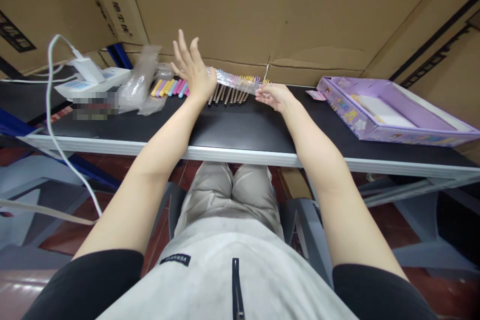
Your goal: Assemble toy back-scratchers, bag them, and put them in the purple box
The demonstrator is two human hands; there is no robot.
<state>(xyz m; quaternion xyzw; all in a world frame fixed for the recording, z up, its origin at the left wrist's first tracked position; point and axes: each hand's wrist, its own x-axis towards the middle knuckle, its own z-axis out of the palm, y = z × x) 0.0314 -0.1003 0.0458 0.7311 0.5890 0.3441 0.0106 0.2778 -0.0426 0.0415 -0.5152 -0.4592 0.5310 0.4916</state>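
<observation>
A long strip of clear plastic packaging point(238, 82) stretches between my two hands, just above the table. My right hand point(275, 95) is closed on its right end. At the other end, my left hand point(195, 72) has its fingers spread, with the thumb side of the palm against the plastic. Beneath and behind the strip lies a row of slim pens point(228, 97) with dark, brownish barrels and coloured ends, partly covered. Left of them is a row of pastel markers point(168, 88) in yellow, pink, blue and purple, partly hidden by my left hand.
Crumpled clear plastic bags point(137, 87) lie left of the markers, near a white power strip point(95, 82) with a charger and hanging cable point(48, 95). To the right stands a purple open box point(405, 110). Cardboard point(240, 10) walls the back of the black table point(240, 127).
</observation>
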